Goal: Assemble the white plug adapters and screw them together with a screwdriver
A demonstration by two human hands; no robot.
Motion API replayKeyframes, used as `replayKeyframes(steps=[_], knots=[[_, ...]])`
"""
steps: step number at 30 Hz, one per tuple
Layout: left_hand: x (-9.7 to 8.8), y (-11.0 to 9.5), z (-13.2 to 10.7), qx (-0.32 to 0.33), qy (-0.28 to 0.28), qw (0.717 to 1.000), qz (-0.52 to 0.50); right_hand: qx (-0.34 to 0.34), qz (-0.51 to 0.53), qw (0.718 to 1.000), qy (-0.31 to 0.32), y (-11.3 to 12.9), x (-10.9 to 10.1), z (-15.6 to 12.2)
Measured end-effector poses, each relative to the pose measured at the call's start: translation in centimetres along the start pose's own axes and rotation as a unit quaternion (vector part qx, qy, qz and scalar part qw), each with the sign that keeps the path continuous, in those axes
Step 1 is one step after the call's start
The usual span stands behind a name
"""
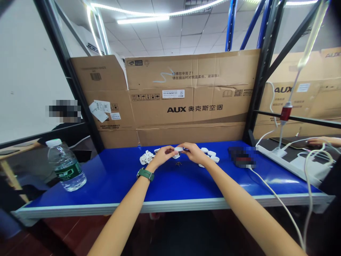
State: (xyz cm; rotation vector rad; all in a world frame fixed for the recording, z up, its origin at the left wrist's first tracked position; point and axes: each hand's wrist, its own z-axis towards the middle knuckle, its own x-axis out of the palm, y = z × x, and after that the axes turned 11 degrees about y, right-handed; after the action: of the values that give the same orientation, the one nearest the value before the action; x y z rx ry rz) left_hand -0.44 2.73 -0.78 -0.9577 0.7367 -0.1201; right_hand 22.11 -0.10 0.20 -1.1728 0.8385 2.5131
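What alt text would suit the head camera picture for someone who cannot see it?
A left hand and a right hand meet over a blue table, pinching a small white part between them. More white parts lie on either side, a water bottle stands at the left, and cardboard boxes line the back.

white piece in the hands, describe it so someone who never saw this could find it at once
Start at the blue table in front of the cardboard wall. Near its back edge lie small white parts. The white piece is the only one off the table, pinched between the left hand and right hand.
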Motion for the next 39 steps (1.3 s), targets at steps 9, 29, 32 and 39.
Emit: replayKeyframes(steps=[9,29,32,39], knots=[[-0.1,-1.3,-0.4,0.023,-0.047,0.996,0.075,0.068,0.009,0.997,0.047,0.2,-0.1,-0.2],[0.4,-2.4,-1.5,-0.082,0.3,0.936,0.168,0.192,-0.172,0.963,0.076,-2.0,-1.6,-1.2],[0.2,-2.3,-1.5,-0.082,0.295,0.935,0.179,0.15,-0.15,0.965,0.157,-1.3,-0.4,-0.8],[0.4,-2.0,-1.3,-0.053,0.306,0.945,0.101,0.193,-0.181,0.944,0.2,0.4,1.6,-0.1]])
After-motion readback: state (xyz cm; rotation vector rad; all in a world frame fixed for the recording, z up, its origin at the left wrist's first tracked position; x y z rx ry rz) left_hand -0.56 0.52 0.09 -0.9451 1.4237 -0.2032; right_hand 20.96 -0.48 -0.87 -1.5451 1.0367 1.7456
